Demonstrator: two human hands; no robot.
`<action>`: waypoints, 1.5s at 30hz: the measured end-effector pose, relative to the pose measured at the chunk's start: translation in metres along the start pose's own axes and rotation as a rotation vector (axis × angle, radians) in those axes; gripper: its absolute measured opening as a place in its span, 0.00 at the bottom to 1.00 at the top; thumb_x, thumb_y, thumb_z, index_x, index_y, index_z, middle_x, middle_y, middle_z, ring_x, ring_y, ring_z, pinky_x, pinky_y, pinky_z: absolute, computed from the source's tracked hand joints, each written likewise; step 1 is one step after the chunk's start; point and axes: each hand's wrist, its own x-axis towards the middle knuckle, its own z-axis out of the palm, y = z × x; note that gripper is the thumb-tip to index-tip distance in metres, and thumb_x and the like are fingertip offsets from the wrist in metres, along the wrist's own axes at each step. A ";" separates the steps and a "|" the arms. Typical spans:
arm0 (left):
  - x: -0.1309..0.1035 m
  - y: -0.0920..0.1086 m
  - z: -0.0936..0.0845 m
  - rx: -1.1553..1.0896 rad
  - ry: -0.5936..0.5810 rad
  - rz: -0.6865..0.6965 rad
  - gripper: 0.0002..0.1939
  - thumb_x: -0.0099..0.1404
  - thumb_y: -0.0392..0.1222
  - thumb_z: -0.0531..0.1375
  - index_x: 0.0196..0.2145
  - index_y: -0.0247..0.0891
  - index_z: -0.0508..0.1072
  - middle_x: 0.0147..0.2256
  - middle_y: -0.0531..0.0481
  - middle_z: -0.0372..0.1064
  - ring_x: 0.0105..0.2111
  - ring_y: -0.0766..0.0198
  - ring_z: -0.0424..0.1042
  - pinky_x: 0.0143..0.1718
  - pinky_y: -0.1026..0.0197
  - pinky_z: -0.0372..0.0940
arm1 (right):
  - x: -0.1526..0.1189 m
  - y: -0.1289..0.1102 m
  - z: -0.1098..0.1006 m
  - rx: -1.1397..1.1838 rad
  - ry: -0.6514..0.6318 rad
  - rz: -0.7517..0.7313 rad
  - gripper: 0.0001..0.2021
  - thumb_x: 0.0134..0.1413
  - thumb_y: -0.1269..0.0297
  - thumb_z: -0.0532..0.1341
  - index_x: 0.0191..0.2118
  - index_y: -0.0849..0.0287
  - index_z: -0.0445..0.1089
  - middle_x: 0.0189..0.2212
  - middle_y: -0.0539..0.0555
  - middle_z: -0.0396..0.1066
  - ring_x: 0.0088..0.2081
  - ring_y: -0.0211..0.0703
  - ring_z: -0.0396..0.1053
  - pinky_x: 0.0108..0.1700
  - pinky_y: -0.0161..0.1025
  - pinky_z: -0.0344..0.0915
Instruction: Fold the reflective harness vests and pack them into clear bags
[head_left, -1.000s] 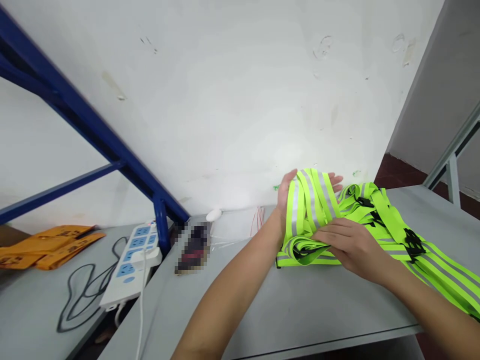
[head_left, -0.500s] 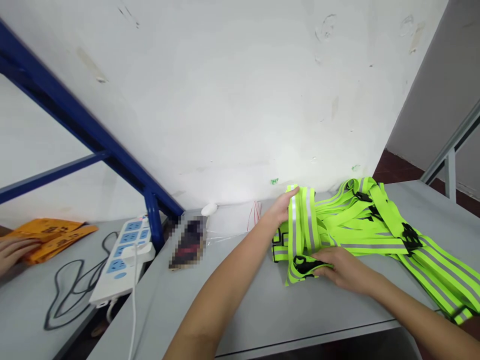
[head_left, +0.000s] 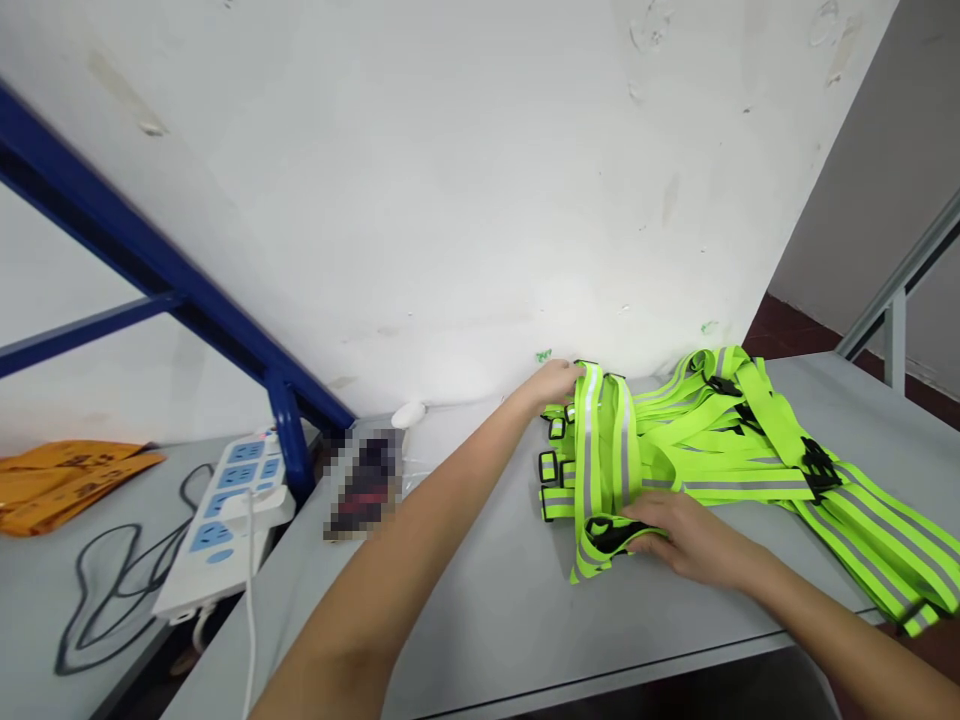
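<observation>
Neon-green reflective straps (head_left: 720, 450) with grey stripes and black buckles lie heaped on the right of the grey table. My left hand (head_left: 556, 384) is at the far end of a folded strap bundle, its fingers closed at the strap's edge and partly hidden. My right hand (head_left: 679, 535) grips the near end of that bundle, thumb below and fingers on top, where a black lining shows. Several black buckles (head_left: 550, 467) stick out on the bundle's left side. The strap ends trail to the table's right edge.
A white power strip (head_left: 217, 520) with a plug and cables lies at the left, beside a gap between tables. An orange bag (head_left: 75, 480) is farther left. A blurred-out item (head_left: 364, 485) and a white oval object (head_left: 409, 414) lie near the wall, below a blue metal frame (head_left: 289, 420).
My left hand has shifted slightly left and away at the bundle's far end. More buckles show beside it. The other person's hand on the orange bag is gone from view.
</observation>
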 end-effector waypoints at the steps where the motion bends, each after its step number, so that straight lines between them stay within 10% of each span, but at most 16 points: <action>1: -0.010 -0.001 0.003 0.080 0.012 0.065 0.10 0.62 0.38 0.55 0.42 0.37 0.71 0.43 0.44 0.73 0.50 0.53 0.70 0.49 0.57 0.66 | -0.001 -0.001 0.001 -0.030 0.004 -0.018 0.12 0.63 0.62 0.56 0.46 0.59 0.72 0.37 0.56 0.75 0.39 0.46 0.71 0.40 0.39 0.65; 3: -0.033 -0.006 0.015 0.343 -0.010 0.250 0.13 0.60 0.37 0.59 0.44 0.44 0.72 0.51 0.49 0.69 0.58 0.52 0.62 0.56 0.55 0.60 | -0.002 -0.001 0.004 -0.075 0.005 -0.045 0.12 0.64 0.62 0.55 0.48 0.59 0.71 0.36 0.57 0.75 0.39 0.46 0.71 0.41 0.39 0.65; 5: -0.057 -0.016 0.033 0.753 -0.273 0.400 0.14 0.63 0.43 0.59 0.46 0.46 0.73 0.52 0.49 0.68 0.59 0.48 0.59 0.61 0.50 0.52 | -0.003 -0.002 0.004 -0.096 0.008 -0.061 0.12 0.64 0.62 0.55 0.48 0.59 0.71 0.36 0.57 0.75 0.39 0.46 0.72 0.41 0.40 0.65; 7: -0.077 -0.030 0.049 1.006 -0.674 0.339 0.15 0.68 0.47 0.52 0.48 0.46 0.74 0.49 0.48 0.71 0.57 0.50 0.62 0.62 0.47 0.49 | -0.005 -0.002 0.004 -0.094 0.012 -0.061 0.11 0.64 0.63 0.55 0.47 0.59 0.72 0.39 0.57 0.75 0.42 0.47 0.71 0.44 0.41 0.65; 10: -0.090 -0.053 0.059 1.160 -0.883 0.287 0.19 0.72 0.47 0.47 0.51 0.46 0.73 0.47 0.48 0.72 0.52 0.54 0.66 0.61 0.46 0.48 | -0.010 -0.001 0.002 -0.064 0.008 -0.033 0.09 0.62 0.65 0.56 0.44 0.58 0.72 0.43 0.57 0.75 0.48 0.48 0.70 0.48 0.42 0.64; 14: -0.086 -0.076 0.056 1.472 -0.730 0.485 0.22 0.70 0.40 0.48 0.60 0.50 0.63 0.53 0.44 0.62 0.52 0.55 0.62 0.55 0.50 0.56 | -0.017 -0.002 0.002 -0.046 0.011 0.003 0.09 0.63 0.64 0.56 0.44 0.58 0.71 0.38 0.56 0.75 0.42 0.46 0.71 0.42 0.39 0.65; 18: -0.075 -0.085 0.058 1.648 -0.639 0.660 0.17 0.64 0.33 0.52 0.45 0.47 0.75 0.55 0.45 0.60 0.54 0.51 0.58 0.53 0.47 0.55 | -0.021 -0.005 0.002 -0.128 0.032 -0.026 0.10 0.63 0.65 0.56 0.46 0.60 0.70 0.35 0.56 0.74 0.39 0.46 0.71 0.40 0.40 0.65; 22: -0.060 -0.084 0.064 1.646 -0.693 0.672 0.15 0.61 0.28 0.50 0.30 0.41 0.74 0.34 0.51 0.72 0.42 0.60 0.67 0.58 0.45 0.47 | -0.028 -0.014 -0.005 -0.237 0.092 -0.095 0.10 0.63 0.68 0.55 0.47 0.59 0.70 0.34 0.56 0.74 0.37 0.46 0.71 0.40 0.42 0.66; 28: -0.046 -0.091 0.064 1.702 -0.753 0.627 0.13 0.61 0.35 0.51 0.20 0.39 0.66 0.16 0.53 0.62 0.19 0.65 0.58 0.40 0.55 0.59 | -0.043 -0.017 -0.021 -0.203 0.263 -0.150 0.12 0.64 0.69 0.52 0.50 0.58 0.68 0.36 0.57 0.75 0.38 0.45 0.71 0.42 0.41 0.67; 35: -0.040 -0.089 0.064 1.555 -0.712 0.676 0.10 0.61 0.38 0.51 0.25 0.40 0.68 0.23 0.48 0.67 0.27 0.58 0.66 0.45 0.49 0.57 | -0.035 -0.006 -0.015 0.005 0.002 0.087 0.07 0.63 0.63 0.56 0.34 0.57 0.69 0.27 0.49 0.72 0.30 0.41 0.68 0.32 0.35 0.61; 41: -0.099 -0.055 0.059 1.192 -0.439 0.676 0.14 0.69 0.40 0.45 0.41 0.43 0.70 0.40 0.43 0.68 0.42 0.53 0.66 0.47 0.50 0.61 | -0.019 0.004 -0.004 -0.086 -0.018 0.151 0.14 0.64 0.59 0.54 0.28 0.58 0.66 0.27 0.51 0.68 0.28 0.41 0.65 0.29 0.35 0.58; 45: -0.162 -0.061 0.041 1.286 -0.482 0.482 0.13 0.68 0.43 0.52 0.49 0.41 0.67 0.44 0.44 0.68 0.45 0.55 0.66 0.47 0.53 0.64 | -0.012 0.007 0.004 -0.158 0.005 0.074 0.10 0.64 0.64 0.54 0.35 0.60 0.69 0.34 0.56 0.69 0.38 0.45 0.68 0.38 0.40 0.65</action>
